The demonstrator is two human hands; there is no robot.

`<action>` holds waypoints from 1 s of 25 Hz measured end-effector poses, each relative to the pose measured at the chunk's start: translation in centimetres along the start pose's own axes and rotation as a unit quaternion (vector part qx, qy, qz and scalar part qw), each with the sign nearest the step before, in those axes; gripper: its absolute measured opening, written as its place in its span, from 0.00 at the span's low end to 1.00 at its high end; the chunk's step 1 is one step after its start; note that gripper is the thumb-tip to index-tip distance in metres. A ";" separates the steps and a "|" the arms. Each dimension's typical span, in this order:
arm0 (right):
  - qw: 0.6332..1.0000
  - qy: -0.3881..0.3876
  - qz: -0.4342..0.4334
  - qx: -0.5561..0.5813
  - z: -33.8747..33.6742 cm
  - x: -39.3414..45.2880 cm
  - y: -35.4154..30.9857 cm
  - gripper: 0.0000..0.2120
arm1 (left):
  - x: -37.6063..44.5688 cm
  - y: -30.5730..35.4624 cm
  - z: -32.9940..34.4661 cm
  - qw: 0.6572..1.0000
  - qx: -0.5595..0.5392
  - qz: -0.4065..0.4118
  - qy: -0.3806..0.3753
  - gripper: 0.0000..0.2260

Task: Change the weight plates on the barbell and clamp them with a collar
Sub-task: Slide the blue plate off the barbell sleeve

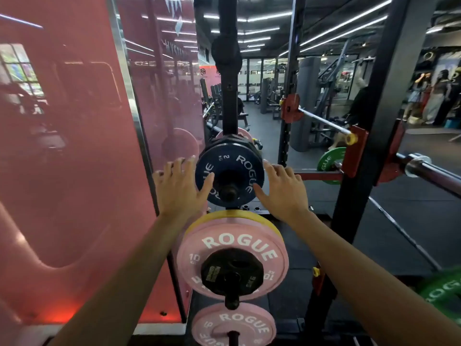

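Both hands are at the small dark blue plate, which hangs on a storage peg of the rack upright. The left hand lies on the left edge of the plate and the right hand on the right edge. The fingers of each hand are spread and lie against the rim, with the thumbs on the front face. I judge this as a loose hold from two sides, not yet a firm grip, so neither hand is really closed on the plate.

The peg points out of the rack toward the person, so the plate must slide along this axis, straight toward the body, before it comes free. Both hands are about equally near, one on each side.

Behind the blue plate, another dark plate sits on the same peg. Below hangs a pink plate with a small black plate in front of it, and lower still a second pink plate.

The barbell rests on the rack to the right, well apart from the hands, its sleeve end bare. No collar can be made out with certainty.
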State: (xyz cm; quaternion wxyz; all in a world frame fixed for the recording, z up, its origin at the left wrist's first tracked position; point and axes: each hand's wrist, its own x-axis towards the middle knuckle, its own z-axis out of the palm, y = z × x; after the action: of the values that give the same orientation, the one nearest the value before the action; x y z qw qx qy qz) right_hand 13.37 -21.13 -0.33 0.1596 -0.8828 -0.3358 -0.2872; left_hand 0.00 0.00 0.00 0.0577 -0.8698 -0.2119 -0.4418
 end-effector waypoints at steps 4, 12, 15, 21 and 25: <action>1.000 0.003 -0.012 0.024 2.2 2.3 0.5 0.33 | 1.6 -1.1 2.8 0.998 0.051 -0.004 -0.041 0.28; 0.999 0.022 -0.013 0.045 3.5 4.1 0.5 0.23 | 2.7 -1.2 5.5 0.998 0.044 0.028 -0.039 0.21; 0.997 0.017 -0.008 0.071 3.1 4.1 0.4 0.22 | 2.9 -1.0 4.8 0.998 0.030 0.026 -0.052 0.21; 0.996 0.014 0.000 0.087 0.9 1.9 -0.2 0.19 | 1.3 -1.2 1.9 0.997 -0.032 0.030 -0.060 0.20; 0.999 -0.006 -0.004 0.053 -1.7 -0.9 -0.9 0.17 | -0.9 -1.3 -1.2 0.996 -0.069 0.036 -0.044 0.17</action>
State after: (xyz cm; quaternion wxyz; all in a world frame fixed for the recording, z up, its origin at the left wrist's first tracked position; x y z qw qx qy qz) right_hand 11.55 -21.75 0.51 0.2027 -0.8733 -0.3551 -0.2649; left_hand -1.87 0.55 -0.12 0.0047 -0.8972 -0.1518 -0.4146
